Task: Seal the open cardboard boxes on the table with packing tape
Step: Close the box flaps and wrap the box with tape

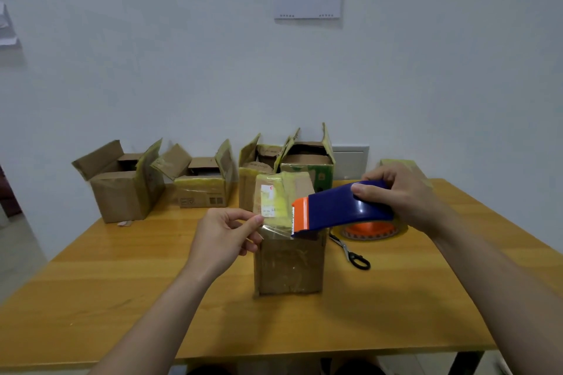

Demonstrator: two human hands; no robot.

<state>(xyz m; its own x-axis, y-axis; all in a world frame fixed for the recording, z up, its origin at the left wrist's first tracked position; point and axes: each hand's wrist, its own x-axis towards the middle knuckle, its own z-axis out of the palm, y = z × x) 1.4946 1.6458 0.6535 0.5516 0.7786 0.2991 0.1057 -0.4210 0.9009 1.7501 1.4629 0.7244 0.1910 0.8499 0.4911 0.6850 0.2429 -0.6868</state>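
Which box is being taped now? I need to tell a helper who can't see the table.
On the wooden table, skip the row of open boxes along the wall. It is the lone box nearest the person, directly beneath the blue tape dispenser.

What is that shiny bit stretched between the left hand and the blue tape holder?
A short strip of clear packing tape, pulled from the tape holder by the left hand, just above the nearest box. The head view shows it.

both bare forearms reach forward, left hand (pixel 224 236) pinching with thumb and index, other fingers (pixel 247 250) curled under, right hand (pixel 402 195) raised higher, wrapped in a full grip, thumb on the near side
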